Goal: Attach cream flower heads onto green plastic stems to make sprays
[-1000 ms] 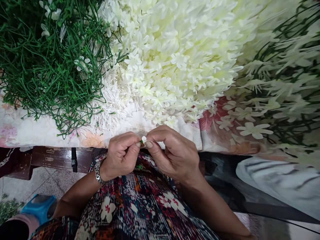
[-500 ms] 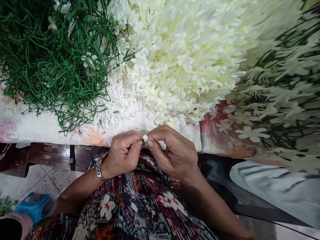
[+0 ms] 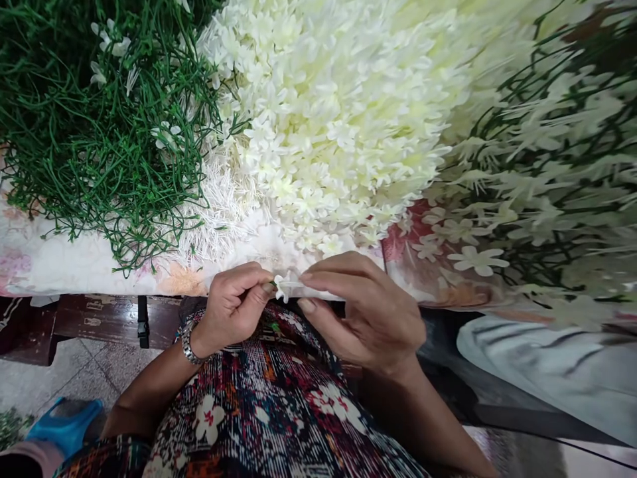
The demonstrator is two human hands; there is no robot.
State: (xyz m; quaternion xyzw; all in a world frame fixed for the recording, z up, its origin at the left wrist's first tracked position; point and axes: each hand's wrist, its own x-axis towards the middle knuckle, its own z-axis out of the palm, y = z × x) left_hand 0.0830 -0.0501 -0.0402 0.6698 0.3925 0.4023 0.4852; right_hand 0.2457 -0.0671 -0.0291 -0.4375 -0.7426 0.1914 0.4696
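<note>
Between thumb and forefinger, my left hand pinches the green tip of a stem carrying a small white artificial flower. The blossom faces right, with thin pale stamens sticking out of it. My right hand is just right of the flower, thumb and forefinger apart, fingertips close to the stamens; I see nothing gripped in it. Beyond my hands lie a pile of green plastic stems, a heap of loose white stamens and a big mound of cream-white petals.
A floral cloth covers the table, whose edge runs just past my hands. Finished-looking white flower sprays fill the right side. Another person's grey-clad leg is at lower right. A blue stool stands on the floor at lower left.
My right hand has let go at the flower and moved right, its fingers opening. The flower now shows more fully, with stamens visible. My left hand has shifted slightly left, keeping its pinch.
</note>
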